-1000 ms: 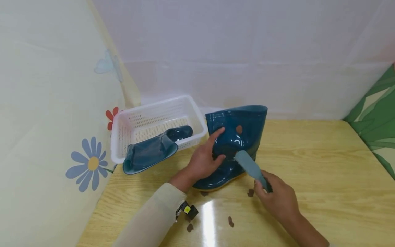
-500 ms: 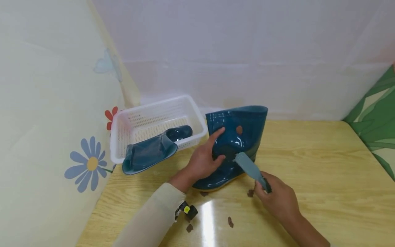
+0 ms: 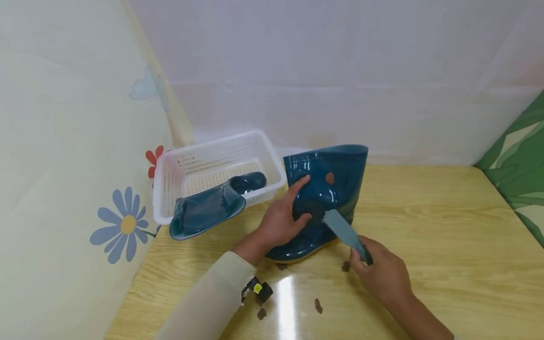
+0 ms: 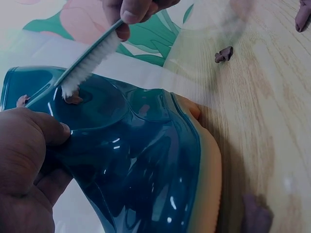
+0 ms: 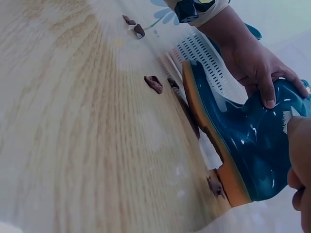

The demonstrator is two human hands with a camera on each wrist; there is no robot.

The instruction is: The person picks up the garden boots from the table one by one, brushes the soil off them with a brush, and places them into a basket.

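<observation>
A glossy dark teal rain boot (image 3: 327,189) with an orange-tan sole stands upright, toe pointing left in the head view. My left hand (image 3: 280,219) grips the front of its shaft, thumb and a finger spread on the near side. My right hand (image 3: 382,267) holds a blue-grey brush (image 3: 342,229) by its handle. In the left wrist view, the white bristles (image 4: 92,63) meet a brown lump (image 4: 74,97) on the boot's side. Another brown spot (image 3: 329,178) sits higher on the shaft. Whether the whole sole touches the table is hard to tell.
A white plastic basket (image 3: 272,186) stands left of the boot, with a second teal boot (image 3: 208,210) lying in it, its shaft over the rim. Several brown bits, including one crumb (image 3: 318,305), lie on the wooden table (image 3: 446,236). A pale cloth wall (image 3: 318,85) rises behind.
The brush tip has shifted only very slightly on the boot's side. Both hands, the boot and the basket otherwise keep their places.
</observation>
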